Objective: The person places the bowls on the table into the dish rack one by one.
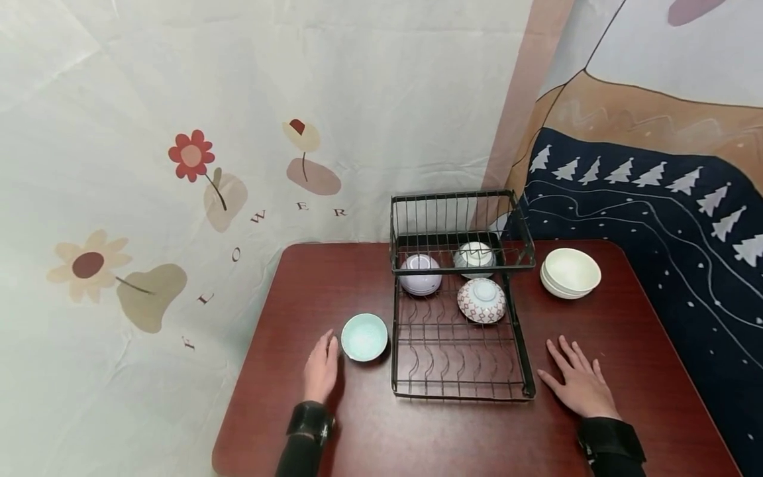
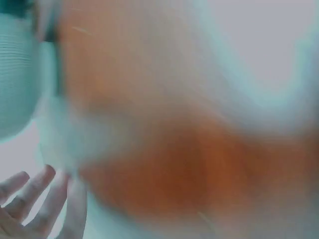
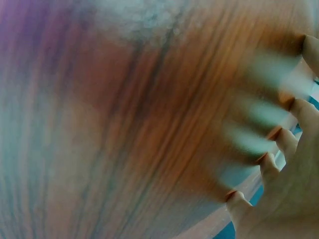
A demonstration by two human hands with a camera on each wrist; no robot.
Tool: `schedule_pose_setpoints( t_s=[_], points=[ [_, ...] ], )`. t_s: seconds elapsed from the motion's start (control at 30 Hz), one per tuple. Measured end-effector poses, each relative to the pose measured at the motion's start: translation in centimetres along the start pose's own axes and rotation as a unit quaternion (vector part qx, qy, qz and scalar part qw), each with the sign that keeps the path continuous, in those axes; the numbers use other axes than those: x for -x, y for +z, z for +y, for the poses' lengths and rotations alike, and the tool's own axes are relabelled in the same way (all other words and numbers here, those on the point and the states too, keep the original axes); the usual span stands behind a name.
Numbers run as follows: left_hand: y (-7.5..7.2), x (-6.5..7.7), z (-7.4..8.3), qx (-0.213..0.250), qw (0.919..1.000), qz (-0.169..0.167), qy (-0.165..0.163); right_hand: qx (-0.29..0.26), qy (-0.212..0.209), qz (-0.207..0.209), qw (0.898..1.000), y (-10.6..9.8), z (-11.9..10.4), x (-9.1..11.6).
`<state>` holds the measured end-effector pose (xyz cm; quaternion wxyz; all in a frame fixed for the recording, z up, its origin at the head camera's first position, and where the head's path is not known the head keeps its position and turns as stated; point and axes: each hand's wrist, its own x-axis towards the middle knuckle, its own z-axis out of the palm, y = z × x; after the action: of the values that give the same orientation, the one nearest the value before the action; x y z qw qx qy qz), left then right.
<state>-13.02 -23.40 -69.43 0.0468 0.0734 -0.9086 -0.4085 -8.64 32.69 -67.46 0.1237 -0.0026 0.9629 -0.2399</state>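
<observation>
A mint-green bowl (image 1: 364,337) stands upright on the table, left of the dish rack. Just left of its rim is my left hand (image 1: 322,368), turned on edge, holding nothing. In the left wrist view its fingers (image 2: 47,204) extend loosely. My right hand (image 1: 581,384) rests palm down on the table at the right of the rack, fingers spread. The right wrist view shows those fingertips (image 3: 269,160) touching the wood. The black wire dish rack (image 1: 465,398) holds upturned bowls: a lavender bowl (image 1: 420,281), a patterned bowl (image 1: 481,301) and a pale bowl (image 1: 475,257) behind it.
Stacked cream bowls (image 1: 572,271) stand at the table's back right. The rack's raised upper tier (image 1: 461,270) overhangs the bowls at the back. A printed cloth (image 1: 357,99) hangs behind the reddish-brown table (image 1: 381,437).
</observation>
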Motion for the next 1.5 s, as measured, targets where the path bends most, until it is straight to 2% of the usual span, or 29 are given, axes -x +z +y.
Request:
schedule_pose_setpoints(
  t_s=[0.03, 0.07, 0.13, 0.17, 0.2, 0.23, 0.3, 0.43, 0.67, 0.9, 1.17, 1.37, 1.43, 1.5],
  points=[
    [0.1, -0.3, 0.5, 0.055, 0.9979, -0.017, -0.029, -0.001, 0.001, 0.001, 1.000, -0.1, 0.0, 0.0],
    [0.2, -0.7, 1.0, 0.108, 0.9919, -0.038, -0.055, -0.002, 0.000, 0.004, 1.000, -0.1, 0.0, 0.0],
    [0.4, -1.1, 2.2, 0.202, 0.9705, -0.083, -0.102, -0.004, 0.001, 0.007, 1.000, -0.1, 0.1, 0.0],
    [0.4, -1.2, 3.0, 0.238, 0.9591, -0.101, -0.115, -0.004, 0.001, 0.008, 1.000, 0.0, 0.1, 0.1],
    [0.3, -1.1, 4.1, 0.261, 0.9507, -0.114, -0.123, -0.005, 0.001, 0.009, 1.000, 0.0, 0.1, 0.1],
    [0.5, -1.4, 4.2, 0.276, 0.9448, -0.126, -0.125, -0.005, 0.002, 0.010, 1.000, 0.1, 0.0, 0.0],
    [0.8, -1.7, 4.3, 0.287, 0.9398, -0.137, -0.124, -0.008, 0.002, 0.010, 1.000, 0.3, 0.0, 0.0],
    [1.2, -2.1, 4.4, 0.291, 0.9399, -0.144, -0.106, -0.012, 0.001, 0.012, 1.000, 0.4, -0.1, -0.1],
    [1.0, -2.0, 4.7, 0.299, 0.9378, -0.136, -0.112, -0.019, 0.000, 0.013, 1.000, 0.4, -0.2, 0.0],
    [-0.4, -2.0, 5.2, 0.282, 0.9461, -0.109, -0.116, -0.028, 0.000, 0.013, 1.000, 0.5, 0.0, 0.0],
    [-1.2, -2.0, 6.4, 0.271, 0.9545, -0.092, -0.084, -0.031, -0.002, 0.019, 0.999, 0.6, 0.2, 0.1],
    [-0.9, -1.6, 8.4, 0.290, 0.9479, -0.118, -0.060, -0.025, 0.001, 0.014, 1.000, 0.3, 0.0, 0.0],
    [-0.7, -1.5, 9.0, 0.284, 0.9490, -0.128, -0.050, -0.022, 0.003, 0.010, 1.000, 0.2, -0.1, 0.0],
    [-0.7, -1.4, 9.8, 0.265, 0.9539, -0.136, -0.032, -0.020, 0.003, 0.007, 1.000, 0.2, -0.1, 0.0]
  ],
)
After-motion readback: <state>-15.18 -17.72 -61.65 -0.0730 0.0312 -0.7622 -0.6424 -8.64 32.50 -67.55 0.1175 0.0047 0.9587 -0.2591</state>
